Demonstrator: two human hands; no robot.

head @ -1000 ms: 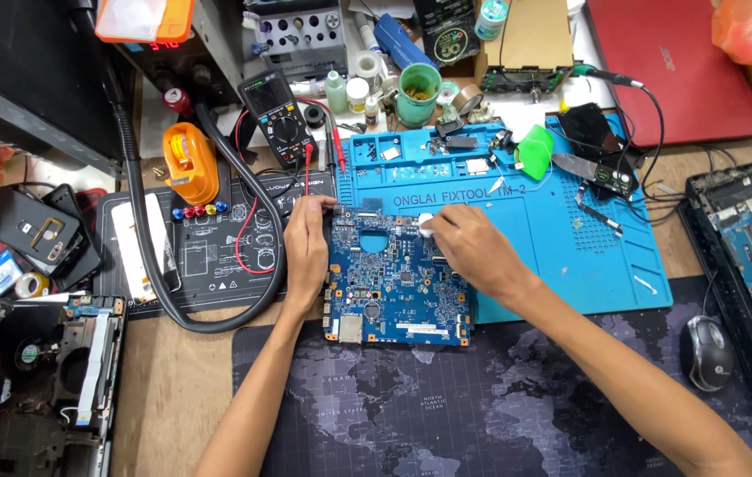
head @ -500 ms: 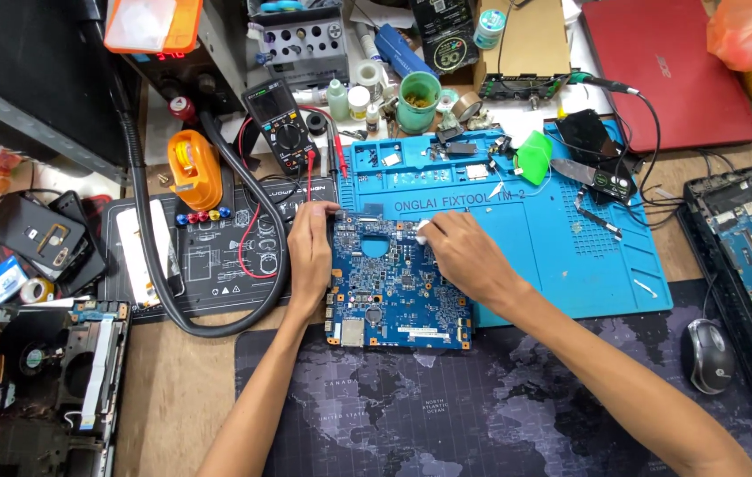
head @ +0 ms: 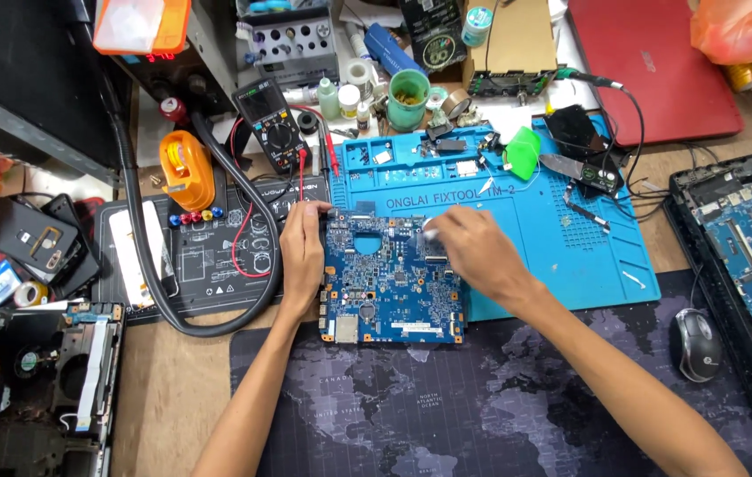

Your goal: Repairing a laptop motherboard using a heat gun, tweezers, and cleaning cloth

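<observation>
While the left hand [head: 303,252] lies flat-fingered along the blue circuit board's [head: 389,287] left edge, steadying it on the blue mat [head: 562,238], the right hand [head: 469,247] pinches a small white swab [head: 430,231] just past its fingertips; cleaning seems underway; short, light strokes suit next.

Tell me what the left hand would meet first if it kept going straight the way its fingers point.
Probably the black multimeter with its red probe leads: the left hand points up the bench from the blue circuit board. Depth is unclear.

A single head-worn camera looks steeply down from close above onto the cluttered workbench [head: 173,389]
</observation>
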